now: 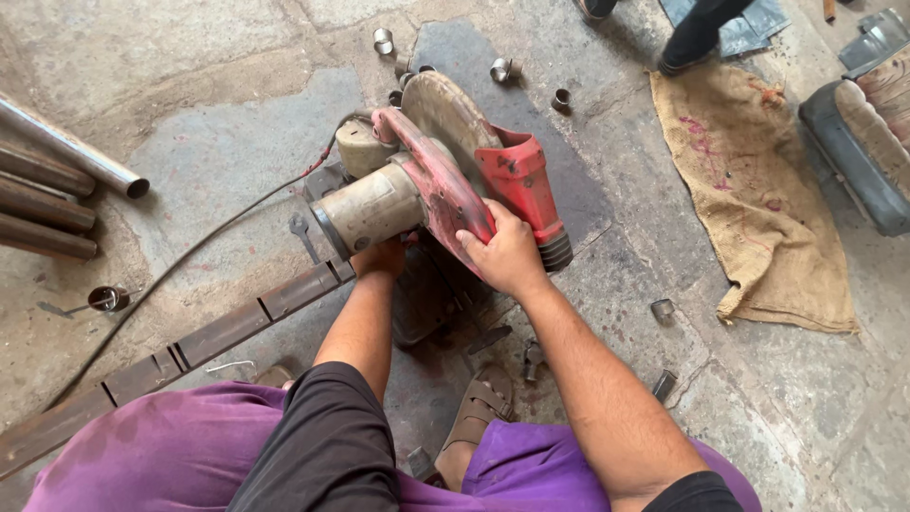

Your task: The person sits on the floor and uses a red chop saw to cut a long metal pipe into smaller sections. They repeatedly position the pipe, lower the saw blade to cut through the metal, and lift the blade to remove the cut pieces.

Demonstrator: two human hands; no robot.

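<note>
Both hands closed, right (pixel 507 254) gripping saw (pixel 441 180)

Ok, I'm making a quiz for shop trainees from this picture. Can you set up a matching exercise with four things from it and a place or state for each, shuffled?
Things:
1. right hand
2. left hand
3. burlap sack
4. round pipes

Places or states:
A. lying flat on the floor at the right
B. gripping the red handle of the chop saw
C. stacked at the left edge of the view
D. under the saw's motor, by the end of the notched steel bar

Pairs: 1-B, 2-D, 3-A, 4-C
</note>
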